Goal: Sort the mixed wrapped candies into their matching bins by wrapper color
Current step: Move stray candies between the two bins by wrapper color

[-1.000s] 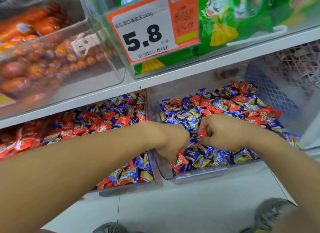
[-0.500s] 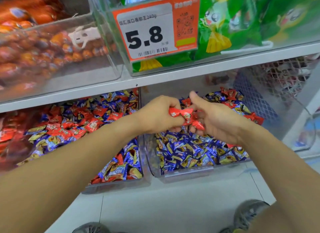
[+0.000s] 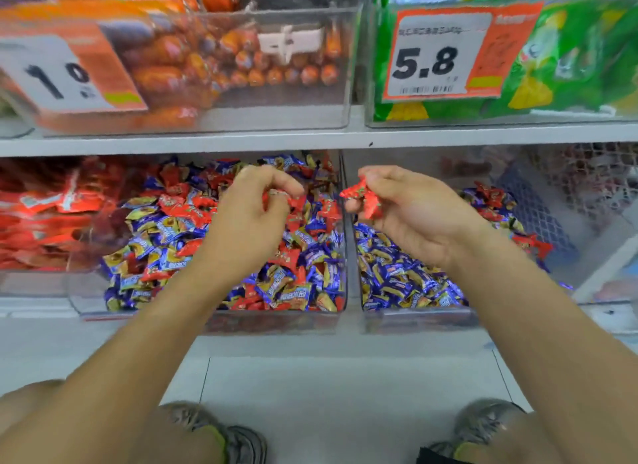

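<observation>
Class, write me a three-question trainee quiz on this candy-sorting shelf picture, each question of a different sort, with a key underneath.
1. True or false: the right hand holds red candies.
2. Multiple choice: the left hand is above which bin? A) the mixed red-and-blue bin B) the mostly blue bin C) the orange sausage bin
3. Fill in: the price tag above the right hand reads ___.

Key: 1 true; 2 A; 3 5.8
</observation>
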`<state>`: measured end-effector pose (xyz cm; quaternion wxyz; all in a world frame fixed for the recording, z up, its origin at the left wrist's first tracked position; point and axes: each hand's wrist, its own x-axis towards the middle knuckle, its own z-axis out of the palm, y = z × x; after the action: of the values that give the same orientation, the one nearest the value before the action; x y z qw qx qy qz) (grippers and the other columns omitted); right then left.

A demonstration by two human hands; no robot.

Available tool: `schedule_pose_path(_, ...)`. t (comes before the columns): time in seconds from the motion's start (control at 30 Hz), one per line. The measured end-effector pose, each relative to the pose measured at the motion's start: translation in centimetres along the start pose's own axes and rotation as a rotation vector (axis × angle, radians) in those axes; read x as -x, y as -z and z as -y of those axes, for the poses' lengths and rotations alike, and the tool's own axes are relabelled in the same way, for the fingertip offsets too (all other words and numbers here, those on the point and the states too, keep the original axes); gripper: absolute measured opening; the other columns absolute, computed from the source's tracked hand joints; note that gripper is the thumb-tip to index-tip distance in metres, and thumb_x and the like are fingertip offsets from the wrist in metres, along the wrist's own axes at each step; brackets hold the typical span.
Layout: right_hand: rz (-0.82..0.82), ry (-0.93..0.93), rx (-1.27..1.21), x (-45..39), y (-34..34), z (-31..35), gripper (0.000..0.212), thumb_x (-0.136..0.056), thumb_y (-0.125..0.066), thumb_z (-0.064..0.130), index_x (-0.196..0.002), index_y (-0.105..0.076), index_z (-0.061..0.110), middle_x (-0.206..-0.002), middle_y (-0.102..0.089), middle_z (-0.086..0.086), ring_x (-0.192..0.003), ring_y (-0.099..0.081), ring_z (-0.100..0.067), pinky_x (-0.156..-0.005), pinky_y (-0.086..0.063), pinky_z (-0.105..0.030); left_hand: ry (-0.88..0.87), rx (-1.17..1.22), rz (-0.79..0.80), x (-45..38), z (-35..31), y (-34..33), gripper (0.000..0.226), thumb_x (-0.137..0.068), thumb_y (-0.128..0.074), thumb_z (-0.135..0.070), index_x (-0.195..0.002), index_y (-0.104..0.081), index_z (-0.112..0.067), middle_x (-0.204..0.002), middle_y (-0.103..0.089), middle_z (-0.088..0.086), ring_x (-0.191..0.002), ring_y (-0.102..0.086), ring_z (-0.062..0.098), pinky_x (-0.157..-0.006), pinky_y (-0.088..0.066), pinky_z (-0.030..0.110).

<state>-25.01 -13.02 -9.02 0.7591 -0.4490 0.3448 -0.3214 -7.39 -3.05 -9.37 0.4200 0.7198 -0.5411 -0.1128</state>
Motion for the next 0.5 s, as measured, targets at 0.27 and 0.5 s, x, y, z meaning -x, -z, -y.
schedule_pose_path(0.27,-0.057,0.196,0.455,-3.3,-2.0,-0.5,0.024,-0.095,-0.05,0.012,-0.09,-0.072,0.022,-0.12,-0.065,-0.026,-0.126,-0.051,-0.041,-0.11,-0.036,-0.057,0.058,-0.19,0.03,-1.9,4.3,3.2,0.039,-0.085,-0.066,-0.024,-0.123,-0.064,-0.028,-0.108,-0.058,0.0,-0.115,-0.043,0.017,-0.097,-0.03,0.023)
schedule_pose_path(0.5,-0.451,0.144,0.991,-1.8,13.8,0.3,0.01,-0.09,-0.065,0.017,-0.096,-0.074,0.019,-0.088,-0.071,-0.001,-0.089,-0.067,-0.021,-0.084,-0.048,-0.034,-0.18,0.016,0.196,-1.4,-2.8,-3.8,0.016,-0.088,-0.063,-0.012,-0.088,-0.069,-0.026,-0.087,-0.068,-0.013,-0.079,-0.061,0.004,-0.073,-0.043,0.012)
